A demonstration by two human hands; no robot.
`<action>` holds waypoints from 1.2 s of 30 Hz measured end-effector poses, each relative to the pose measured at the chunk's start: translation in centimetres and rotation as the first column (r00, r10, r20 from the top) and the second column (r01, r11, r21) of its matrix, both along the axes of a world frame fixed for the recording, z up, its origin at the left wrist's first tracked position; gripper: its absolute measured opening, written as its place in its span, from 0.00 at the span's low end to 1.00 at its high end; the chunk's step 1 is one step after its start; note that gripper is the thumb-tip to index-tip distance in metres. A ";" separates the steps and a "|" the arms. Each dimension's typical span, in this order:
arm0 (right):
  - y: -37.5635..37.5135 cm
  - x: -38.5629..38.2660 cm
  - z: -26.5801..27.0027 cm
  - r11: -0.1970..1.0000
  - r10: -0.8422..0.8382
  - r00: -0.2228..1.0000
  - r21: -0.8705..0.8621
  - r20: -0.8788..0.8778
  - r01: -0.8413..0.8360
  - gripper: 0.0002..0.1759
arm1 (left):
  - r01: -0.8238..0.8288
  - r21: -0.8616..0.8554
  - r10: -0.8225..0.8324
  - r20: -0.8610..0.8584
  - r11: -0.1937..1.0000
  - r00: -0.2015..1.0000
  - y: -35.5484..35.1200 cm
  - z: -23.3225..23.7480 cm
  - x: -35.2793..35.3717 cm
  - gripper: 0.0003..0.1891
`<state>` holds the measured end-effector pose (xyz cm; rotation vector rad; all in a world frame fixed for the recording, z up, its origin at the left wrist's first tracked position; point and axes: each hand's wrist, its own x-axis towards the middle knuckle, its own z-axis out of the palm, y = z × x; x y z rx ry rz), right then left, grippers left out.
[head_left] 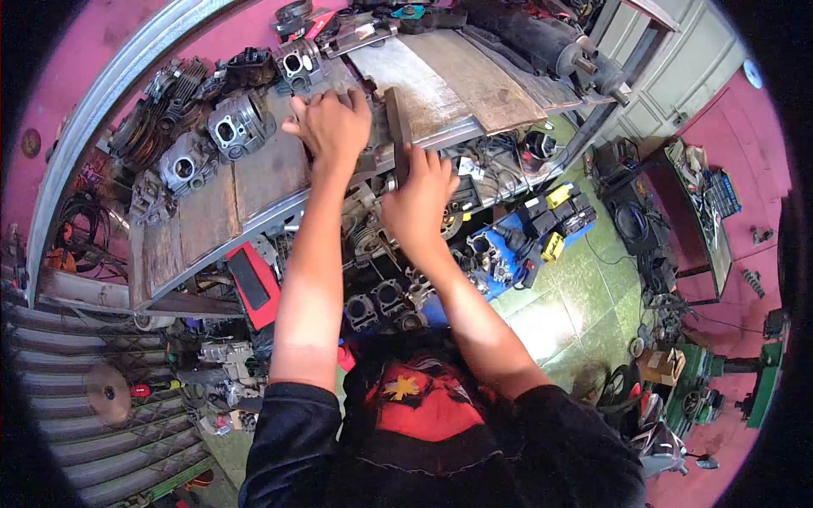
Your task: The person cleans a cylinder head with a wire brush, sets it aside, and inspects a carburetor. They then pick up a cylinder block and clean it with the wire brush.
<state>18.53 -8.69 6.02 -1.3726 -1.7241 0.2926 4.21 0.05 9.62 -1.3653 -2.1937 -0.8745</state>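
My left hand (332, 124) is over the front part of the workbench (271, 178), its fingers curled down and its thumb out to the left. What those fingers grip, if anything, is hidden beneath them. Closed round the lower end of a long flat brown bar (396, 123) is my right hand (421, 201); the bar points up and away over the bench edge. A dark block-like piece (364, 166) shows between my two wrists. Engine cylinder heads (237, 127) stand on the bench to the left of my left hand.
A large exhaust muffler (550, 46) lies at the bench's back right. Below, several cylinder blocks (388, 294) and a blue tray (506, 262) of parts sit before me. A red case (251, 286) leans at left. A side table (716, 245) stands at right.
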 end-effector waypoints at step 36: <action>4.7 -0.4 -0.7 0.989 0.093 0.996 0.116 -0.001 -0.092 0.33 | 0.104 0.060 -0.099 -0.075 0.993 0.992 -0.5 -1.7 -2.9 0.20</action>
